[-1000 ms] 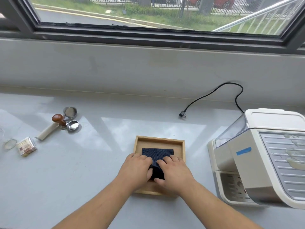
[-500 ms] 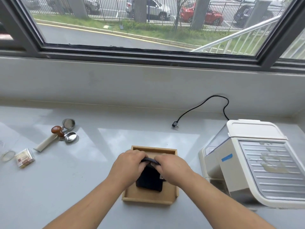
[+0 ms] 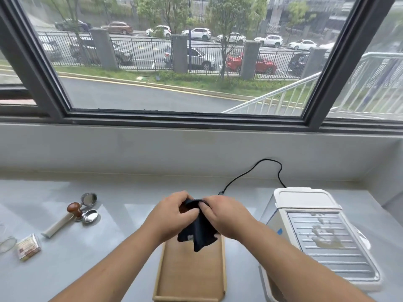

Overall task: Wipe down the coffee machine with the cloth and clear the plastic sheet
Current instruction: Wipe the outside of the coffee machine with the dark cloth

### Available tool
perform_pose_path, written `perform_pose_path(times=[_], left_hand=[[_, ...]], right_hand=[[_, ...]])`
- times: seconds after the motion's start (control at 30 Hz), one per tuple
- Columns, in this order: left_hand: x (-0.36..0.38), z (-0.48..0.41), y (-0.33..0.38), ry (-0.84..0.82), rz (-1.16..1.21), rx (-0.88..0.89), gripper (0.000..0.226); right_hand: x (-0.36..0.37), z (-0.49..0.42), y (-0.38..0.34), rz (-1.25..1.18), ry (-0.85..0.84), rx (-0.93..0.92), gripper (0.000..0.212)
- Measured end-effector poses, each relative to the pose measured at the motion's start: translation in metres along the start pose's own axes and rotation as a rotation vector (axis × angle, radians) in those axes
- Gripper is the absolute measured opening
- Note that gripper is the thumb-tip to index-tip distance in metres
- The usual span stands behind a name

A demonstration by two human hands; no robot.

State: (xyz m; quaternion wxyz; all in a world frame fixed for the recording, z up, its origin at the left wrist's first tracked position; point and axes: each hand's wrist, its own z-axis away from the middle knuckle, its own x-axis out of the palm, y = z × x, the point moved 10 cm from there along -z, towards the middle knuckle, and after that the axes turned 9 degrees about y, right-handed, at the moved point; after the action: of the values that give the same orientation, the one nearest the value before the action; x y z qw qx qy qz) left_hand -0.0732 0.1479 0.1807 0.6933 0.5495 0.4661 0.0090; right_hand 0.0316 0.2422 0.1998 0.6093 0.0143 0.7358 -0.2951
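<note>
Item one, the cloth (image 3: 197, 233): dark navy, soft and crumpled, with a small pale tag near its lower left edge. It hangs in the air above the far end of the wooden tray (image 3: 192, 273), its loose corner drooping toward the tray floor without clearly touching it.

Item two, the coffee machine (image 3: 316, 234): white casing, ribbed metal top panel carrying a smeared handprint, a scrap of blue tape on its left face. It sits at 3 o'clock from the tray, with a black cable (image 3: 261, 168) trailing off at 12 o'clock behind it.

Change noted: half a second ago the cloth lay folded low in the tray under our hands; now it is lifted clear and partly unfolded, and the tray floor is bare.

Our left hand (image 3: 174, 214) is curled, thumb and fingers pinching the cloth's upper edge. Our right hand (image 3: 222, 214) is likewise closed on the same upper edge, the two hands nearly touching.

At 9 o'clock on the counter (image 3: 122, 240): a tamper (image 3: 75, 211) with a brown knob, two metal filter baskets (image 3: 89, 207), and a small wrapped packet (image 3: 28, 247).
</note>
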Motion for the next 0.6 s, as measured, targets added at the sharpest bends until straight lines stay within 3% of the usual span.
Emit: perform_pose_path(times=[0.2, 0.3, 0.47, 0.6], left_hand=[[-0.026, -0.02, 0.054, 0.089, -0.199, 0.157, 0.014], [-0.03, -0.031, 0.08, 0.088, -0.292, 0.231, 0.021], [-0.042, -0.048, 0.107, 0.186, -0.477, 0.262, 0.018], [-0.043, -0.056, 0.128, 0.162, -0.559, 0.274, 0.018]], right_hand=[[-0.061, -0.009, -0.006, 0.125, 0.09, -0.059, 0.032], [-0.097, -0.008, -0.003, 0.143, 0.169, -0.07, 0.03], [-0.145, 0.0, 0.018, 0.164, 0.252, -0.032, 0.029], [-0.182, 0.011, 0.04, 0.2, 0.3, 0.022, 0.034]])
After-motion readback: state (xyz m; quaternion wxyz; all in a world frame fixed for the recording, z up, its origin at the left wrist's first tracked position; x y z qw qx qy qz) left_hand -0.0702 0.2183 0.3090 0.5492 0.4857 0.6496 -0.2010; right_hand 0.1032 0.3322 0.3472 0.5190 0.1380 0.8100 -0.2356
